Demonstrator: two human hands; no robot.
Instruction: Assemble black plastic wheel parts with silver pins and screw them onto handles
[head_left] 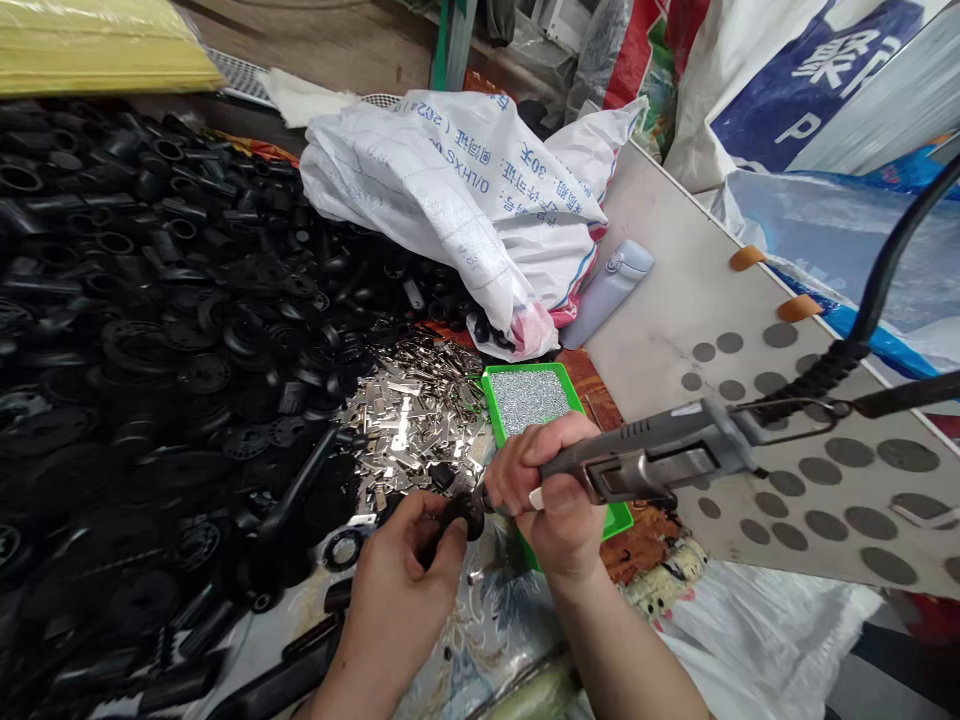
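Note:
My right hand [551, 490] is wrapped round a grey electric screwdriver [645, 450], which lies nearly level with its cable running off to the upper right. Its tip points left, at a small black plastic part [465, 515]. That part is pinched between the thumb and fingers of my left hand [409, 570]; its far side is hidden by my fingers. Whether the tip touches the part I cannot tell. Behind my hands lies a heap of shiny metal plates [420, 410]. A green tray [487, 385] of tiny silvery pieces, apparently screws, sits just beyond my right hand.
Black plastic parts [150, 330] are piled across the left side. A white woven sack [450, 170] lies at the back, with a pale bottle [607, 290] beside it. A white board with dark round spots [750, 400] leans at the right. The screwdriver's black cable [892, 270] hangs over it.

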